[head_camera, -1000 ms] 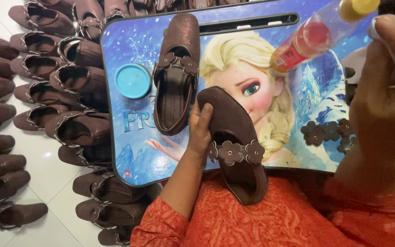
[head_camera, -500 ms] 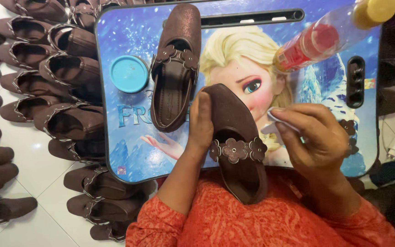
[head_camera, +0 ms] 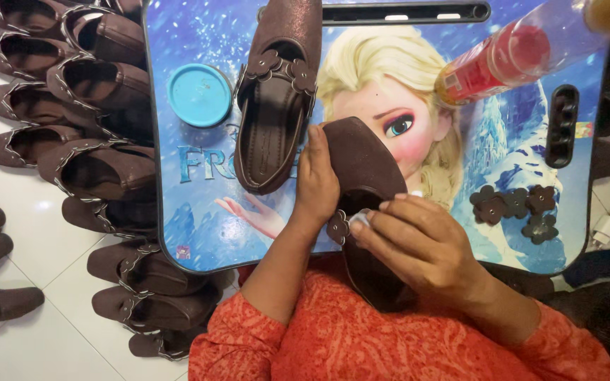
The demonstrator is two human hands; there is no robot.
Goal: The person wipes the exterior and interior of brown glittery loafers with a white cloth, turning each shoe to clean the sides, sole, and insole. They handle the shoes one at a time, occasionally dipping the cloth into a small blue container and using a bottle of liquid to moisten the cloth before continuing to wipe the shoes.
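Note:
My left hand (head_camera: 317, 185) grips a dark brown flat shoe (head_camera: 361, 162) by its left side, toe pointing away from me. My right hand (head_camera: 425, 247) lies over the shoe's strap, fingers pressed on a small whitish piece near a brown flower trim (head_camera: 337, 227). What exactly the fingers pinch is hidden. A second brown shoe (head_camera: 277, 92) with flower trims lies on the blue picture-printed lap tray (head_camera: 199, 233) to the left. Several loose brown flower trims (head_camera: 517, 208) lie on the tray at the right.
A round blue lid (head_camera: 200, 94) sits on the tray's left part. A clear bottle with red liquid and a yellow cap (head_camera: 517, 53) lies at the upper right. Many brown shoes (head_camera: 86, 141) are stacked in rows on the white tiled floor at the left.
My right hand came down from beside the bottle onto the shoe's strap and now covers the flower trims. The left hand keeps holding the shoe.

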